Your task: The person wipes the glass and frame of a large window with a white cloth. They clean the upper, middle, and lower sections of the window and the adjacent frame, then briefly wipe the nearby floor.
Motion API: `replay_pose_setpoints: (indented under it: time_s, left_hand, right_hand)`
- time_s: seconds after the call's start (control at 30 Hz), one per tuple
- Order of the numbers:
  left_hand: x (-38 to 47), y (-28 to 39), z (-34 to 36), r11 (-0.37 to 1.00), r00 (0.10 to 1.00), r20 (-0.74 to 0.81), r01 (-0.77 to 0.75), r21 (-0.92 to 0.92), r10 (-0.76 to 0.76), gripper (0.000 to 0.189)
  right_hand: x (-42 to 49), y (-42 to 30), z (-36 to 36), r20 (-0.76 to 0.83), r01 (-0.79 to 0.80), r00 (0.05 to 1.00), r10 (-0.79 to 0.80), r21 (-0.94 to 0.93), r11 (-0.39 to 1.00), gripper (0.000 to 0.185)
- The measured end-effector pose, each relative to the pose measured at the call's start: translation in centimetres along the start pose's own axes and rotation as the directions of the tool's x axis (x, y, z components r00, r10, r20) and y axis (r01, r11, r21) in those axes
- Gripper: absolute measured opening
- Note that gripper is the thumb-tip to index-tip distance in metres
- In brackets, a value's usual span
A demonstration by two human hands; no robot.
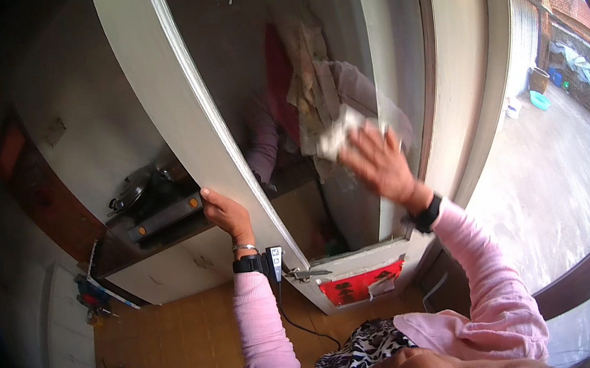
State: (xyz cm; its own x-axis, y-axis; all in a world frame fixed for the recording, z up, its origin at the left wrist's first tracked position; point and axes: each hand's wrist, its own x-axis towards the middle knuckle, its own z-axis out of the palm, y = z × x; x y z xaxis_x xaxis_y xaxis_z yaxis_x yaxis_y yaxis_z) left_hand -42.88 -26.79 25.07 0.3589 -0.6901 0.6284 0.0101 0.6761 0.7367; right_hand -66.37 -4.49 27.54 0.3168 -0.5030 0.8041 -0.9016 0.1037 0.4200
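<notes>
My right hand (379, 167), blurred, presses a crumpled whitish cloth (342, 131) against the glass pane (351, 205) of a door. The cloth lies under and beyond my fingertips. My left hand (227, 215) grips the outer edge of the white door frame (202, 123), its thumb on the near face and its other fingers mostly hidden behind. Below the pane, a torn red paper (362, 284) with dark characters is stuck on the door's lower panel. A metal door handle (310, 273) sits at the frame's lower corner. Clothing and pink sleeves show in the glass.
Left of the door stands a gas stove (166, 219) on a dark counter (119, 256), with a lidded pot (133, 187) on it. A black cable (310, 329) hangs over the tiled floor (182, 346). Outside at right lie a turquoise basin (539, 100) and a brown bucket (538, 80).
</notes>
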Motion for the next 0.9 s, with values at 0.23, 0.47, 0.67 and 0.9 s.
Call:
replay_pose_setpoints:
  time_s: [0.23, 0.47, 0.67, 0.9]
  left_hand:
    - [0.4, -1.3, 0.0, 0.993, 0.997, -0.033, -0.072, 0.095, 0.075, 0.061]
    - [-0.2, 0.4, -0.1, 0.998, 0.998, -0.055, -0.032, 0.054, 0.035, 0.063]
    - [0.0, 0.4, 0.0, 0.996, 0.997, -0.054, -0.056, 0.067, 0.06, 0.063]
    - [0.3, -0.2, 0.2, 0.997, 0.995, -0.071, -0.072, 0.043, 0.075, 0.061]
  right_hand:
    - [-9.9, -0.5, -0.8, 0.17, -0.081, 0.981, 0.09, -0.055, 0.995, 0.055]
    - [4.5, 7.9, -5.0, -0.242, -0.136, 0.962, 0.128, -0.018, 0.991, 0.069]
    - [17.5, 13.1, -9.5, -0.495, -0.129, 0.86, 0.121, 0.018, 0.991, 0.044]
    - [24.5, 10.3, -7.0, -0.708, -0.352, 0.657, 0.26, 0.018, 0.936, 0.056]
